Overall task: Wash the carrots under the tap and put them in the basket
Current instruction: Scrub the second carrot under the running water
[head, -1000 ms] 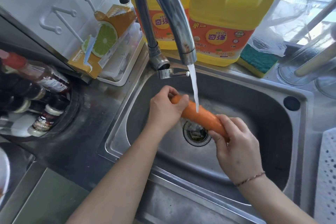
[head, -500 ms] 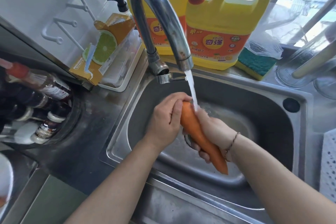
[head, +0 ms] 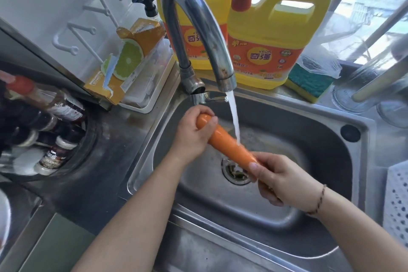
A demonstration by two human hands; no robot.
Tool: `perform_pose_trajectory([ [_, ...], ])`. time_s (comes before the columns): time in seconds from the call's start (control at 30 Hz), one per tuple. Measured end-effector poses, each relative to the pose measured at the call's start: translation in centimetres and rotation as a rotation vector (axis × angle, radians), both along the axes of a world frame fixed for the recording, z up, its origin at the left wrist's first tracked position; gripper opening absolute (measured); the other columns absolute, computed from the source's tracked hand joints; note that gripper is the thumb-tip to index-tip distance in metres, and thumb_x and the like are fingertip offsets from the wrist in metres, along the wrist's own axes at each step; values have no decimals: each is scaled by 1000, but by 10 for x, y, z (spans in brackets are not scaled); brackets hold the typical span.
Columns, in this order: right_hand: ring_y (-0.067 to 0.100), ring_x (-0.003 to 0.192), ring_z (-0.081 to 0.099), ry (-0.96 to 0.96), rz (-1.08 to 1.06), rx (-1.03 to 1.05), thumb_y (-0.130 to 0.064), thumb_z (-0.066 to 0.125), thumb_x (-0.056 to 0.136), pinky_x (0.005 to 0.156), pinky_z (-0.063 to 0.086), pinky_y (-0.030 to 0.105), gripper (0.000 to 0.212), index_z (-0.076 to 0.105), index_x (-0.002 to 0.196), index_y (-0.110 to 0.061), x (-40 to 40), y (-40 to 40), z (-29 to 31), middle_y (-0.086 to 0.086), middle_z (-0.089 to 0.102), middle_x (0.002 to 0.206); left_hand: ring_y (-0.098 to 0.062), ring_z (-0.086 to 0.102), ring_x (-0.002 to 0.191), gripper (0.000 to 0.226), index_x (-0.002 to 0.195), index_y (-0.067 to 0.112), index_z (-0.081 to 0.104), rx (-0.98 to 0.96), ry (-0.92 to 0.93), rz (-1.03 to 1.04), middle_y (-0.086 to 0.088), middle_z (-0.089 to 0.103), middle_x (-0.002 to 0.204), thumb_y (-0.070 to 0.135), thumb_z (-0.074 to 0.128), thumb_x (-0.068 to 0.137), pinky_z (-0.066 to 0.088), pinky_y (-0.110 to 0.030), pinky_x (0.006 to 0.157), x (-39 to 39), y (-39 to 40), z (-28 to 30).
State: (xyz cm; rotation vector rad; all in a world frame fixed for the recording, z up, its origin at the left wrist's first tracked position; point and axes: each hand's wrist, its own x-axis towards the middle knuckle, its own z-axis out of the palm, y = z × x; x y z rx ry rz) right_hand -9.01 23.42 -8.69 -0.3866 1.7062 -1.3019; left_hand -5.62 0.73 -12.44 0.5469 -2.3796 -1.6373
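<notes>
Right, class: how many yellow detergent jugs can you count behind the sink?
2. One yellow jug stands behind the tap, partly hidden by it; the other yellow jug stands right beside it, next to the green sponge. More could sit out of frame.

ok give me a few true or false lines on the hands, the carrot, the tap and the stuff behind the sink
1. Both hands hold the long orange carrot. True: the left hand grips its thick end, the right hand its thin end.
2. The curved steel tap is turned off. False: a white stream of water falls onto the carrot.
3. The carrot rests on the floor of the steel sink. False: it is held up above the round drain.
4. Two yellow detergent jugs stand behind the tap. True.
5. The green and yellow sponge lies inside the sink. False: it sits on the ledge behind the sink.
</notes>
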Motion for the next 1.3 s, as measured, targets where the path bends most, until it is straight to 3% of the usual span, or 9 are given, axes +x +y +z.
perform_pose_trajectory([
  [0.23,21,48,56,108,-255,27,-3,58,95,47,45,32,24,67,72,-5,-8,18,-2,10,60,56,9,53,72,5,88,24,57,57,35,107,9,56,85,27,56,85,42,-6,64,3,-14,-1],
  [0.43,20,64,69,84,-325,-58,-8,64,91,57,56,32,12,68,101,-11,-8,13,-6,10,74,73,7,52,72,6,89,23,58,99,38,170,8,58,86,27,56,85,41,-7,65,10,-9,-11],
  [0.5,24,67,71,120,-262,-27,-31,67,84,60,59,36,29,68,109,-16,-5,6,-6,6,75,79,6,53,72,8,89,24,58,103,28,216,8,58,85,32,57,84,44,-14,67,11,-8,-14],
  [0.63,7,50,56,539,-241,107,-20,59,97,52,46,22,11,67,102,-25,-1,-13,-16,-19,63,60,-11,56,74,23,84,31,59,111,-11,377,10,61,82,52,57,75,51,-44,69,14,-4,-19],
  [0.7,9,44,44,381,-370,58,-15,52,100,45,37,24,18,70,98,-19,0,-26,-19,-11,52,48,-17,59,79,19,84,35,59,73,-20,440,9,62,85,52,56,77,53,-51,73,17,-4,-17],
  [0.87,10,37,30,-303,-672,-211,-9,41,104,34,26,19,29,68,95,0,3,-46,-9,2,33,51,-9,56,97,16,98,34,54,-86,58,436,3,57,104,47,50,90,44,-26,87,32,-12,-6],
  [1.03,6,31,27,-735,-804,-88,-13,31,106,28,21,15,32,61,99,-6,2,-51,-11,-3,31,47,2,49,103,28,105,11,57,-301,248,359,-4,50,112,36,52,94,39,-15,92,40,-7,4],
  [1.13,6,30,30,-745,-830,-49,-11,24,106,29,18,13,37,59,95,-9,5,-52,-11,-4,31,44,-4,49,111,33,111,7,55,-302,333,310,-3,39,124,33,55,91,40,-18,96,42,-4,7],
  [1.3,19,41,42,-598,-730,31,-30,41,106,34,38,21,32,60,104,-5,2,-46,-4,3,36,49,-21,61,112,53,132,18,44,-172,352,215,-4,30,142,34,63,84,55,-31,87,44,3,17],
])
